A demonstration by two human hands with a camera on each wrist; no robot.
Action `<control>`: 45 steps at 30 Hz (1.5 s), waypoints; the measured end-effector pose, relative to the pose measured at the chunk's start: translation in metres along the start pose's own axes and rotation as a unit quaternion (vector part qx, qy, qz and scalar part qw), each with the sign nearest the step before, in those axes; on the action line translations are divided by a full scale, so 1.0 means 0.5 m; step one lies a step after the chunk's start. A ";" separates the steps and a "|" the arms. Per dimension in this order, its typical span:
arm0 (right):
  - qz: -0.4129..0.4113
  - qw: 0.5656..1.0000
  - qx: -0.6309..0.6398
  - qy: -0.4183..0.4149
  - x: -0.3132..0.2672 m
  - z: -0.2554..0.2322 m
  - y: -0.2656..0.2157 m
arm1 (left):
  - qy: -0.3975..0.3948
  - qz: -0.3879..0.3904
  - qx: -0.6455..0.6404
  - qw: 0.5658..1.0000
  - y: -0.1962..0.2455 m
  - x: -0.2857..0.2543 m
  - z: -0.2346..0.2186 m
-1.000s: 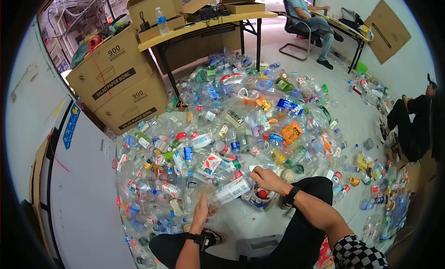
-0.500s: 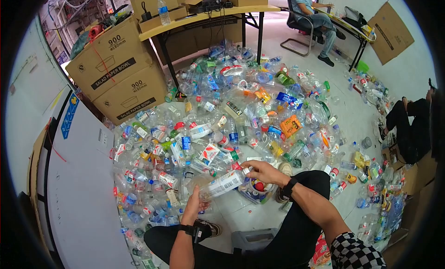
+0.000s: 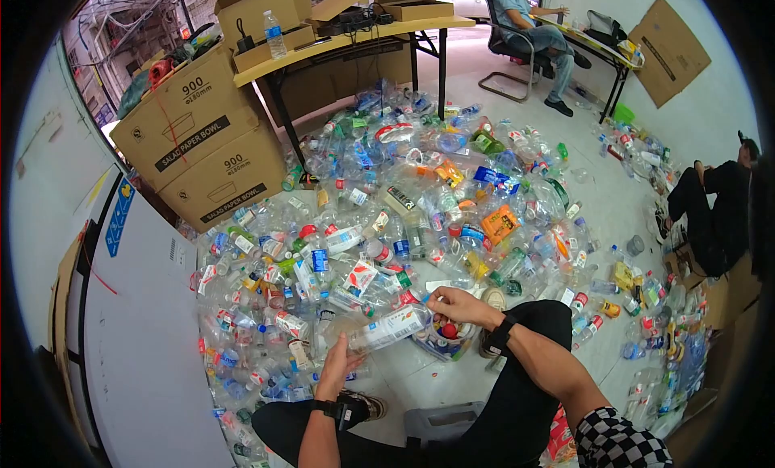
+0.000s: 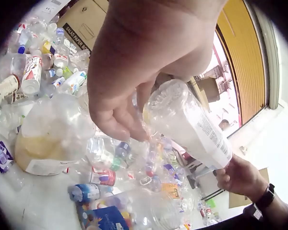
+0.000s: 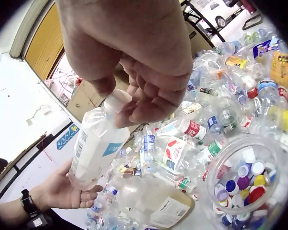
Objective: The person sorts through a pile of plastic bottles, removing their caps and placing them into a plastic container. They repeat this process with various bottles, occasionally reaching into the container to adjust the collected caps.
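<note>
A clear plastic bottle (image 3: 386, 328) with a white label lies tilted between both hands, above the floor. My left hand (image 3: 335, 368) grips its base end; in the left wrist view the fingers (image 4: 117, 122) curl by the bottle's bottom. At the other end my right hand (image 3: 467, 308) pinches the white cap (image 5: 117, 100) between thumb and fingers, and the cap sits at the bottle's neck. Just below the right hand stands a clear tub (image 5: 216, 189) holding several coloured caps (image 5: 256, 193). A large, cloudy jug (image 5: 156, 203) with yellowish residue stands near the left hand.
A wide heap of plastic bottles (image 3: 355, 238) covers the floor ahead. Cardboard boxes (image 3: 218, 177) and a table (image 3: 347, 44) stand behind it. A white panel (image 3: 149, 331) is at left. A grey stool (image 3: 442, 419) lies between the legs. Two people sit at right.
My right hand has moved slightly left and its fingers have shifted about the cap end. The bottle and left hand have moved a little to the left.
</note>
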State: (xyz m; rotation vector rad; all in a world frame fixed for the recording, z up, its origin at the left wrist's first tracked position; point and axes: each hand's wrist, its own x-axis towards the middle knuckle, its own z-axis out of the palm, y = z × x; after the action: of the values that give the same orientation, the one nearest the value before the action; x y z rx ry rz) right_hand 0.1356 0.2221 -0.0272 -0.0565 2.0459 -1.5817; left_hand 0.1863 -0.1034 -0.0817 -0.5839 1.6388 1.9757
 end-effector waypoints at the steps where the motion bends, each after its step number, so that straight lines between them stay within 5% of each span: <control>1: -0.003 1.000 0.008 0.015 0.001 0.000 0.001 | 0.000 0.000 0.001 1.000 -0.006 0.006 -0.005; 3: -0.006 0.999 0.015 0.029 0.006 -0.002 0.005 | -0.043 0.050 -0.112 0.991 -0.018 0.016 -0.016; 6: -0.003 0.996 0.026 0.085 0.021 -0.011 0.015 | -0.121 0.099 -0.128 0.979 0.016 -0.009 -0.008; 9: 0.003 0.995 0.057 0.087 0.023 -0.017 0.008 | -0.119 0.135 -0.079 0.981 0.012 -0.009 -0.010; 28: -0.030 0.996 0.065 0.050 0.007 -0.017 0.007 | -0.119 0.126 -0.058 0.983 -0.006 -0.004 -0.019; 30: -0.071 0.995 0.059 0.037 0.004 -0.017 0.003 | -0.105 0.051 -0.067 0.991 -0.031 0.022 -0.037; 39: -0.162 0.985 -0.055 0.019 0.014 -0.021 0.021 | -0.067 0.041 -0.064 0.995 -0.011 0.006 -0.012; 45: -0.089 0.996 -0.021 0.017 -0.002 -0.014 -0.015 | -0.080 0.039 -0.055 0.995 -0.015 0.011 -0.016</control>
State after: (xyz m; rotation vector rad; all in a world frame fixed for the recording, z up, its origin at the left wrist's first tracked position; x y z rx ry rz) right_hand 0.1312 0.2265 -0.0189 -0.2353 2.1526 -1.6547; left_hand 0.1870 -0.1098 -0.0924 -0.3963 1.4832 2.1210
